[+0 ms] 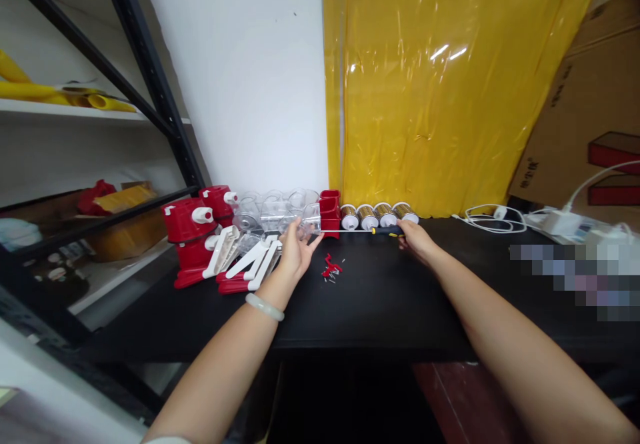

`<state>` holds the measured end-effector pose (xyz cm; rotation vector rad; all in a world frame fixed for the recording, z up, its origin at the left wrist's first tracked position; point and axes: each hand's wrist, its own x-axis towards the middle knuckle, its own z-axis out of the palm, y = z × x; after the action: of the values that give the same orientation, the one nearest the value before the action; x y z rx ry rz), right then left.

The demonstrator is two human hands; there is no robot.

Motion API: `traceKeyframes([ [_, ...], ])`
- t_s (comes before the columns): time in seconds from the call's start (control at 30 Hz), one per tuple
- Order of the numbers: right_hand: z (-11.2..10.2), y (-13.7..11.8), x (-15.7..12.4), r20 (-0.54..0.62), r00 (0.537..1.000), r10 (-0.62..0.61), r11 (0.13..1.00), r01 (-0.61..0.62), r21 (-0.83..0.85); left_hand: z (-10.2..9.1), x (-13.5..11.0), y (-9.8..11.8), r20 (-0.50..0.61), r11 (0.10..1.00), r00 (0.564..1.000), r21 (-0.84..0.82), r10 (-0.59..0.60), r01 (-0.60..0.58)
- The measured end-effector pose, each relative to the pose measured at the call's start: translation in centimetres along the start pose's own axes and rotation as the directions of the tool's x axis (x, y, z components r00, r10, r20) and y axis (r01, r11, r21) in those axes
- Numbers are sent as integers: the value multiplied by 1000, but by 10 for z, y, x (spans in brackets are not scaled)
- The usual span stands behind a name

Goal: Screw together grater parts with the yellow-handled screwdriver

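Note:
My right hand [413,239] grips a screwdriver [386,231] by its black and yellow handle. The thin metal shaft lies level and points left, its tip close to the fingers of my left hand [297,251]. That hand is curled around the near end of a clear plastic container [312,216], with thumb and fingers on either side of it; the fingertips partly hide the contact. Just right of it stand red plastic housings [330,214]. On the table below lie small red plastic parts [330,268] with several loose screws [333,279].
Red machine bodies [187,221] and white-handled levers [260,261] crowd the left of the black table [360,311]. Several patterned rollers [367,217] line the back by a yellow plastic curtain [425,97]. White cables [493,221] lie at right; a shelf rack [150,71] stands left.

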<state>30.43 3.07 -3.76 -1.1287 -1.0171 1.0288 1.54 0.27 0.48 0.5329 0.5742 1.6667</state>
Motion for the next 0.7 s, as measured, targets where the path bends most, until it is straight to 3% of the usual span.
traceKeyframes([
  [0.1, 2, -14, -7, -4, 998, 58, 981, -57, 186, 1, -1, 0, 16, 1000, 1000, -10, -1, 1],
  [0.2, 3, -28, -16, 94, 993, 73, 881, -108, 460, 2, -4, 0, 47, 1000, 999, -15, -7, 7],
  [0.27, 4, -33, -19, 127, 988, 89, 827, -144, 544, 2, -5, 0, 56, 1000, 998, -10, -10, 10],
  [0.37, 5, -28, -17, 40, 992, 118, 861, -122, 493, 3, -6, 0, 58, 1000, 998, -2, -9, 9],
  [0.47, 5, -16, -12, -120, 990, 80, 976, -53, 212, 3, -6, 0, 56, 1000, 998, -3, 3, -2],
  [0.53, 6, -9, -10, -187, 978, 92, 995, -80, 66, 4, -6, 0, 42, 1000, 999, -6, 16, -16],
  [0.7, 17, -18, 0, -234, 951, 202, 964, -151, 218, 4, -7, -3, 44, 999, 998, -4, 36, -35],
])
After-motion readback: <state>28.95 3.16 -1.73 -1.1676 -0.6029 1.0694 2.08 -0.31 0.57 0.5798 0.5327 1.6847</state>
